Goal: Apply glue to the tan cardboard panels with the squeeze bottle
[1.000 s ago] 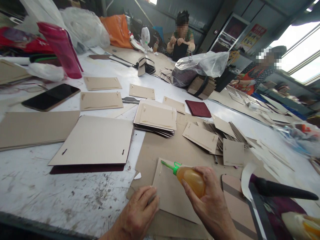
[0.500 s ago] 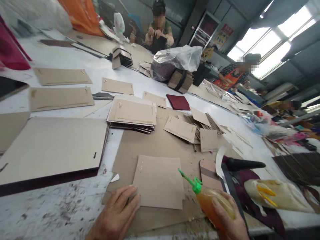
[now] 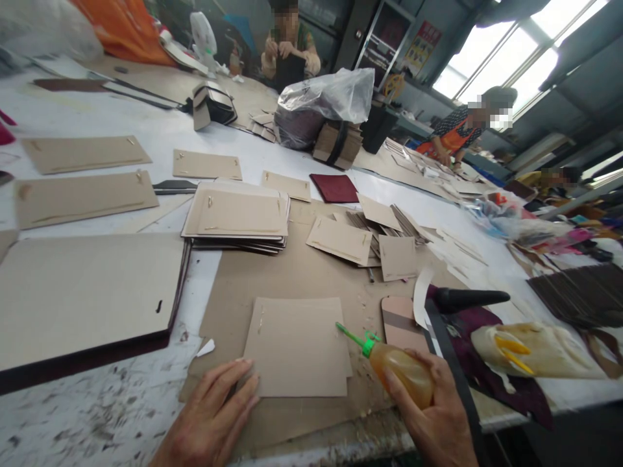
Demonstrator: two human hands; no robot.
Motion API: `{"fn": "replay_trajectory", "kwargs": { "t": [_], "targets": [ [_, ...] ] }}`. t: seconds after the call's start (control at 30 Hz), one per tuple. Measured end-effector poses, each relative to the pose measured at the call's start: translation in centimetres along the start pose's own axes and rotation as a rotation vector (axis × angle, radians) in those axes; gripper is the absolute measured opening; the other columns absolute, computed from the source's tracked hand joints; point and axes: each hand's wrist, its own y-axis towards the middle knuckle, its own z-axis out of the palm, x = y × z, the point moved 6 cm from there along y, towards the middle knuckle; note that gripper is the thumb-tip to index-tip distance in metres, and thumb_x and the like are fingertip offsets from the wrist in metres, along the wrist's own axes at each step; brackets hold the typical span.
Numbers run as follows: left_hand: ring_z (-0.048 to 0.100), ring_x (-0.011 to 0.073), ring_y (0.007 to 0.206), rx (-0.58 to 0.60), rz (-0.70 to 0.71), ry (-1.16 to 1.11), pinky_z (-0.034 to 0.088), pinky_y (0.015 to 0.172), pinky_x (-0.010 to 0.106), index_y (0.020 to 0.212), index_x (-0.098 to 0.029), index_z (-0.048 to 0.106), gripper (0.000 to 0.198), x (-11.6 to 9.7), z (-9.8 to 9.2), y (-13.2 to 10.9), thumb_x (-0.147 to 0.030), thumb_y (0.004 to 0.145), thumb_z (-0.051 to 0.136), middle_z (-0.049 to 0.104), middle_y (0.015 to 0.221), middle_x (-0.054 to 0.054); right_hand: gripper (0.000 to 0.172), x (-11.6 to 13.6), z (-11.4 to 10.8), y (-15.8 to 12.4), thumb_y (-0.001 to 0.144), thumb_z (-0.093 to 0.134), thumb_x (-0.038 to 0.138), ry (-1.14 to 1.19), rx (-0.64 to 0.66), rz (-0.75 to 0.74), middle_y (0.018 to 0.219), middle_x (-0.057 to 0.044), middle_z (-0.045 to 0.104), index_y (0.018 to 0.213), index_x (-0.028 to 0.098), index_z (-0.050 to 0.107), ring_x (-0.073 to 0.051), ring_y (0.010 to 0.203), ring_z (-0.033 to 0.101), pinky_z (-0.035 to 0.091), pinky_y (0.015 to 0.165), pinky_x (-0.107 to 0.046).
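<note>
Panel (image 3: 296,353): in the head view, lay flat on the brown sheet (image 3: 243,279).
Left hand (image 3: 211,408): was at the panel's left edge, fingers loosely bent, tips on it; whether they gripped anything, I could not tell.
Right hand (image 3: 433,399): was right of the panel, fingers wrapped around the bottle (image 3: 399,370).
Nozzle (image 3: 351,336): slanted up-left, tip at the panel's upper right edge, contact unclear.
Stack (image 3: 243,217): lay beyond the panel, leftward.

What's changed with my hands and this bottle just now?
Your right hand moved the bottle rightward; its green nozzle went from the far left corner of the beige panel to its right edge. Nothing was picked up or released; your left hand stays at the panel's left edge.
</note>
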Motion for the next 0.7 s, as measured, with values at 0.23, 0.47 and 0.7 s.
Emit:
{"fn": "replay_trajectory", "kwargs": {
  "t": [0.23,0.47,0.7],
  "targets": [
    [0.053,0.0174,0.109,0.006,0.016,0.017,0.05,0.09,0.023,0.109,-0.016,0.063,0.026,0.0,0.0,-0.1,-0.014,0.09,0.045,0.06,0.112,0.009,0.04,0.3,0.9,1.7,0.077,0.059,0.052,-0.016,-0.006,-0.097,0.1,-0.004,0.057,0.103,0.024,0.051,-0.021,0.09,0.058,0.047,0.076,-0.034],
    [0.055,0.0176,0.108,-0.002,-0.03,0.025,0.05,0.091,0.026,0.107,-0.017,0.062,0.025,-0.1,0.0,0.0,-0.013,0.089,0.047,0.061,0.11,0.008,0.046,0.0,-0.2,-0.6,0.071,0.059,0.06,0.091,0.034,0.135,0.098,-0.003,0.057,0.097,0.023,0.054,-0.022,0.09,0.056,0.044,0.087,-0.039],
    [0.054,0.0165,0.108,-0.005,-0.036,0.031,0.051,0.091,0.028,0.105,-0.015,0.061,0.024,-1.1,-0.8,1.1,-0.011,0.09,0.043,0.06,0.108,0.009,0.06,-0.7,-0.6,-3.0,0.06,0.065,0.062,0.633,-0.01,0.721,0.095,-0.005,0.058,0.102,0.022,0.049,-0.024,0.075,0.061,0.051,0.058,-0.036]
  ]
}}
